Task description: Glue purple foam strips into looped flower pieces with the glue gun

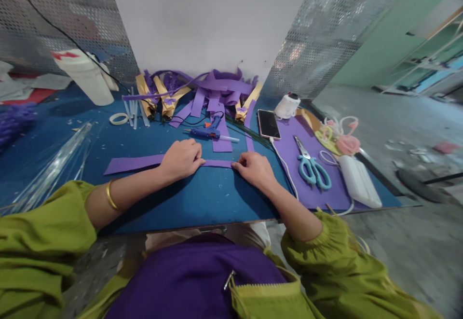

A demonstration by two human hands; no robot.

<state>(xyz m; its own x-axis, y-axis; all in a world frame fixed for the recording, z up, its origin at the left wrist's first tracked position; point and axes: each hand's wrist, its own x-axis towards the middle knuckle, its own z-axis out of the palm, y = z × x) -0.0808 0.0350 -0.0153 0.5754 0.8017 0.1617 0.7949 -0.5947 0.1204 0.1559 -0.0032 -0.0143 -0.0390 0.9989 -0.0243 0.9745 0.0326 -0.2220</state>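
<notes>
While flat on table (202, 203) | purple strip (133, 163) spans both hands | left grip (181, 159) pinches it | right grip (253, 168) pinches its end

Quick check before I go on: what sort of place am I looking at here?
Likely a craft workbench in a small workshop: a glue gun, scissors and a pile of purple strips lie on the blue table, between perforated metal panels.

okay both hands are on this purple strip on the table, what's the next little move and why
Probably press and slide the left hand along the purple strip to crease it. Between the left hand and the right hand it looks narrower, as if folded, while the part to the left still lies wide and flat.
</notes>
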